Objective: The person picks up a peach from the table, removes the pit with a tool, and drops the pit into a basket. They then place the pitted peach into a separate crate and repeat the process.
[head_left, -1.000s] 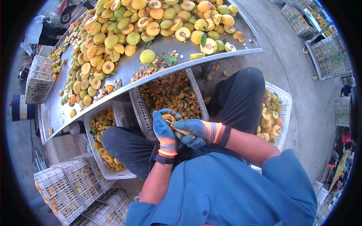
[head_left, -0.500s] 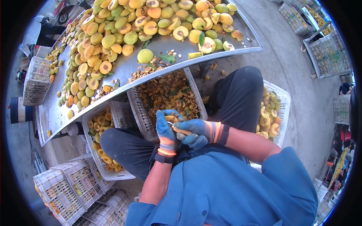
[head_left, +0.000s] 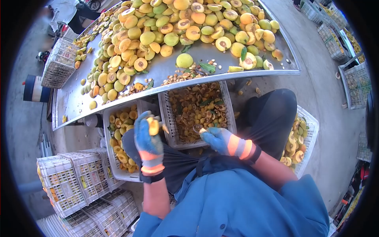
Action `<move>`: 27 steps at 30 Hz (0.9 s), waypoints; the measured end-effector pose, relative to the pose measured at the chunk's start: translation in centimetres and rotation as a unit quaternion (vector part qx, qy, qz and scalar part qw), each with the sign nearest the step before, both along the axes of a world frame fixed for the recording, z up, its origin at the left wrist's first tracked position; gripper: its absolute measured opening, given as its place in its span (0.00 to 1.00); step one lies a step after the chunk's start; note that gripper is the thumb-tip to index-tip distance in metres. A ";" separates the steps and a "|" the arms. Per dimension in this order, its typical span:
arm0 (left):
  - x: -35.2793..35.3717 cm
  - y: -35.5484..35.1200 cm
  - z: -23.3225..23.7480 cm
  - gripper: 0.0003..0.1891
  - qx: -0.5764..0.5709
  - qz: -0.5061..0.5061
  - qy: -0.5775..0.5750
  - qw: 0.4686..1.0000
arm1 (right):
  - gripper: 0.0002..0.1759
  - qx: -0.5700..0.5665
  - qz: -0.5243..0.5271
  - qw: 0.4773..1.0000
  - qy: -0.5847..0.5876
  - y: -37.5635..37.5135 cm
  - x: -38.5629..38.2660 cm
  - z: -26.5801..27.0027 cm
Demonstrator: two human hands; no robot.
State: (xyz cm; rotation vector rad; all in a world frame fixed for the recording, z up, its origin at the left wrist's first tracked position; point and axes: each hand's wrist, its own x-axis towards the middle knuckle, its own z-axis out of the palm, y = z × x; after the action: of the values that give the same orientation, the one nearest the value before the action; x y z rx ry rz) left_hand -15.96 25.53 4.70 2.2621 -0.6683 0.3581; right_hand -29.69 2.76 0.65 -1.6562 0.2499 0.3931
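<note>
My left hand, in a blue and orange glove, holds yellow fruit pieces at the inner edge of the left crate; the hand is slightly blurred. My right hand is closed round a small tool with a wooden-looking handle end and a thin metal loop, over the front of the middle crate. That white crate holds pits and fruit scraps. Yellow fruit halves fill the left crate. Above, halved fruit is heaped on the metal table.
Another crate of fruit halves stands beyond my right knee. Stacked crates are at lower left. A crate and a drum stand left of the table. A person is at upper left.
My hands have moved apart from their shared hold on a fruit. The left has gone left towards the left crate with fruit pieces; the right stays near the middle crate. The view has shifted.
</note>
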 end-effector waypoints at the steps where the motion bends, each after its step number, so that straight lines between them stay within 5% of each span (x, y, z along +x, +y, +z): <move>1: 0.6 1.5 0.9 0.12 -0.075 0.030 0.049 0.996 | 0.27 0.032 -0.004 0.998 0.059 -0.2 0.2 0.8; 2: 1.3 3.0 1.7 0.12 -0.156 0.060 0.091 0.982 | 0.25 0.013 0.003 1.000 0.020 -0.3 0.2 1.4; 4: 4.5 9.1 2.1 0.13 -0.084 0.124 0.075 0.986 | 0.23 -0.018 0.023 0.999 -0.041 -0.4 -0.1 1.1; 5: 6.4 12.0 1.7 0.14 0.089 0.150 -0.003 0.985 | 0.23 -0.028 0.038 0.997 -0.062 -0.4 -0.4 0.0; 8: 8.2 11.5 2.5 0.17 0.302 0.233 -0.105 0.918 | 0.14 -0.102 0.075 0.974 -0.188 -0.6 -0.9 -1.5; 10: 11.5 8.1 -1.7 0.21 0.048 0.105 -0.021 0.993 | 0.16 -0.172 0.098 0.943 -0.266 -1.3 -0.8 -1.7; 12: 13.2 0.5 -1.7 0.25 -0.062 0.012 0.058 0.996 | 0.20 -0.214 0.096 0.922 -0.307 -1.8 -0.6 -1.5; 15: 15.3 -12.1 -3.4 0.31 -0.043 -0.044 0.127 0.990 | 0.25 -0.222 0.079 0.914 -0.329 -3.2 -0.4 -0.5; 17: 17.5 -16.8 -6.6 0.32 0.090 -0.063 -0.023 0.994 | 0.27 -0.236 0.075 0.917 -0.313 -3.2 -1.0 -2.0; 20: 19.4 -20.3 -9.1 0.32 0.193 -0.070 0.003 0.979 | 0.27 -0.319 0.047 0.883 -0.341 -3.6 -1.5 -3.3; 23: 18.3 -18.9 -7.3 0.28 0.044 -0.081 0.104 0.990 | 0.25 -0.135 -0.044 0.956 -0.258 -3.5 -0.9 -3.0; 24: 17.6 -18.1 -6.5 0.23 -0.114 -0.077 0.280 0.950 | 0.24 -0.084 -0.072 0.969 -0.223 -3.5 -0.7 -2.8; 25: 16.4 -16.8 -5.0 0.21 -0.303 -0.102 0.457 0.830 | 0.19 -0.007 -0.095 0.984 -0.150 -3.9 0.5 -0.5; 26: 14.9 -15.6 -4.0 0.21 -0.421 -0.128 0.512 0.738 | 0.16 0.067 -0.128 0.987 -0.076 -4.3 1.7 1.9; 27: 12.9 -14.5 -3.0 0.21 -0.530 -0.151 0.551 0.626 | 0.10 0.001 -0.137 0.964 -0.229 -3.9 2.2 0.8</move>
State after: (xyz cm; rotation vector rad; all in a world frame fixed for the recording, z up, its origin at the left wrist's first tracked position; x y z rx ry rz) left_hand -3.07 10.98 1.70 0.8261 -0.0390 -0.6623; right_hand -27.50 -1.16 1.44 -1.6339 0.1266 -0.1997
